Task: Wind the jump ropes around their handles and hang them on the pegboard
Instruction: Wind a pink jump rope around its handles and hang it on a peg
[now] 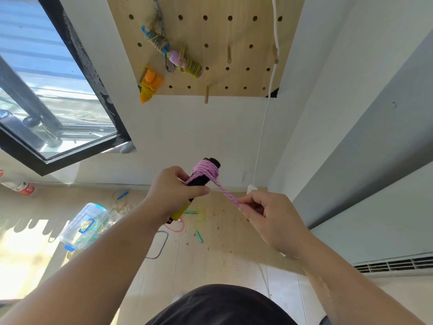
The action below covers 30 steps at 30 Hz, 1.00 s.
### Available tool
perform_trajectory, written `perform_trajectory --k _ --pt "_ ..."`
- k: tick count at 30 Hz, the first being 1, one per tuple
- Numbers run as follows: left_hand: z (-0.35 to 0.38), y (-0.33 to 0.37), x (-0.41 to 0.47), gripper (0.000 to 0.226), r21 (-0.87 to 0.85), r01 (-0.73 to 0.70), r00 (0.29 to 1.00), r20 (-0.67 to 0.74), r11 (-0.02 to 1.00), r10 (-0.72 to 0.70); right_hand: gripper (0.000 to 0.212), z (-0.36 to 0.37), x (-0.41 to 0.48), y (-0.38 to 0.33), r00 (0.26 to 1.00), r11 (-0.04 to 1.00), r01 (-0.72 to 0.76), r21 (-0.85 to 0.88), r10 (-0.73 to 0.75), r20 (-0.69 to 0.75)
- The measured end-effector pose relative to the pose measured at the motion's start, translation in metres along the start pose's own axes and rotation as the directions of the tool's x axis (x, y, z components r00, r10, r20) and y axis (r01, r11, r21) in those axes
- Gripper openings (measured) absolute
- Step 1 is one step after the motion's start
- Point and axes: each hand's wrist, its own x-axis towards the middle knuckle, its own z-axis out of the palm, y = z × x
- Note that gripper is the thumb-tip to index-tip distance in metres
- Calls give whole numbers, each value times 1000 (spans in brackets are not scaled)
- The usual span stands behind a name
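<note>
Left hand (174, 190) grips black handles (201, 180), pink rope (207, 171) coiled round them. Right hand (260, 211) pinches the rope's loose end, taut. Three wound ropes hang on pegboard (234, 78).

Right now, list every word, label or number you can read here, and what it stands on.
Nothing here is legible.
Blue-and-yellow label on the clear plastic box: too blurred to read.
Red label on the bottle by the left wall: too blurred to read.
Black handles, pink rope, pegboard: no print visible.
</note>
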Motion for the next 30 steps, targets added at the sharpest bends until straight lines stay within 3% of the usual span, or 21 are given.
perform_trajectory --k 2,4,7,9,11,13,16,19,22,24,26,30 --pt "-10 6 -8 52 -249 61 992 120 966 -31 20 -2 -1 4 999 996 -50 79 51 -6" --pt "-15 10 -20 70 -396 60 961 271 916 55 21 -7 0 11 995 973 -95 211 95 9" --pt "-12 17 -34 75 -508 48 877 434 860 207 18 -9 3 14 986 896 -133 423 78 145" --pt "-7 22 -41 65 -520 29 795 530 854 296 15 -10 6 14 971 886 -138 442 33 236" --pt "-7 24 -44 62 -451 -26 726 605 892 327 23 -17 15 14 948 929 -153 336 42 315" --pt "-8 25 -47 48 -299 -139 703 642 944 307 31 -25 31 17 922 990 -121 75 84 378" --pt "2 21 -52 34 31 -338 717 656 941 235 14 -34 55 11 857 976 8 -219 107 505" --pt "22 12 -50 37 276 -464 753 624 842 209 15 -25 73 -11 803 906 165 -391 107 587" --pt "36 8 -39 35 492 -516 822 514 701 245 19 -4 87 -29 840 780 276 -562 89 536" --pt "39 5 -30 35 534 -406 907 334 742 256 21 11 90 -34 902 722 266 -639 46 429" --pt "35 3 -22 37 466 -258 965 162 846 205 21 19 86 -39 946 752 201 -628 16 323" --pt "19 1 -10 42 204 -73 997 50 976 64 26 19 61 -41 970 857 196 -477 -99 221"
